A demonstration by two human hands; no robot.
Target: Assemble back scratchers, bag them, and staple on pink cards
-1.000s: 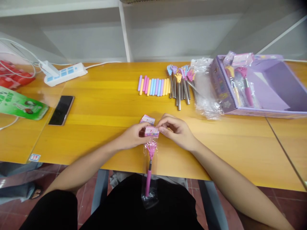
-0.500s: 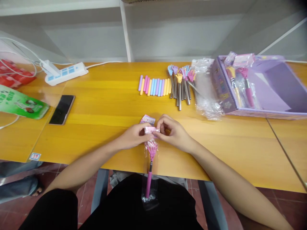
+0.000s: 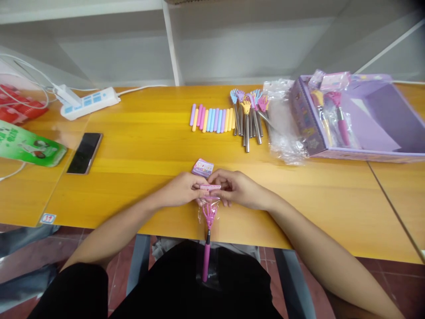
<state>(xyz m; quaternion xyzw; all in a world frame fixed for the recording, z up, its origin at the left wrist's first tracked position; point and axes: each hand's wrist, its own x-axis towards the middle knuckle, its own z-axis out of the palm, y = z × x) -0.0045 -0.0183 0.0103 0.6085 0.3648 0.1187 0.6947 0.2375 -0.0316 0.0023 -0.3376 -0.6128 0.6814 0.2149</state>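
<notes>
A pink back scratcher [image 3: 208, 235] in a clear plastic sleeve hangs over the near edge of the yellow table [image 3: 146, 146], claw end up. My left hand [image 3: 182, 189] and my right hand [image 3: 235, 189] meet above its claw. Both pinch a small pink header card [image 3: 210, 188] at the top of the sleeve, fingers closed on it. A second small pink card [image 3: 202, 168] lies flat on the table just beyond my fingers.
Farther back lie a row of pastel handles [image 3: 211, 118], a bunch of metal scratchers [image 3: 248, 119], clear bags [image 3: 282, 128] and a purple box [image 3: 361, 119] with packed scratchers. To the left are a black phone [image 3: 84, 153], a power strip [image 3: 86, 102] and a green packet [image 3: 28, 145].
The pink card has been tipped from facing up to edge-on over the sleeve's top. My hands have drawn closer together and slightly nearer to me.
</notes>
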